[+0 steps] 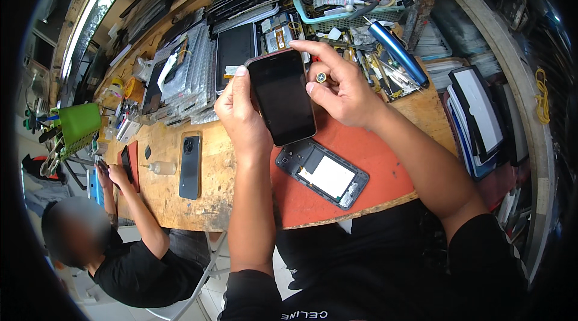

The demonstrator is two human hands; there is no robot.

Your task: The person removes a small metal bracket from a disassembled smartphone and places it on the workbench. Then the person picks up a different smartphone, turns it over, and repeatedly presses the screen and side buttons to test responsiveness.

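My left hand point(244, 113) grips a dark phone screen point(282, 98) by its left edge, thumb on the front; the display is black. My right hand point(343, 89) is at the screen's upper right, its index fingertip touching the top edge. Tucked in its curled fingers is what looks like a screwdriver point(321, 77), seen end-on with a cross on its round cap. Just below the screen, an opened phone body point(325, 175) with a white battery lies tilted on a red mat point(385, 170).
Left of the mat lies a dark phone point(190, 164), near a small clear bottle point(162, 168). Stacked phone parts point(192, 74) fill the back left. A teal basket point(325, 20) of supplies and a blue cylindrical tool point(397, 53) sit behind. A co-worker point(129, 267) sits at left.
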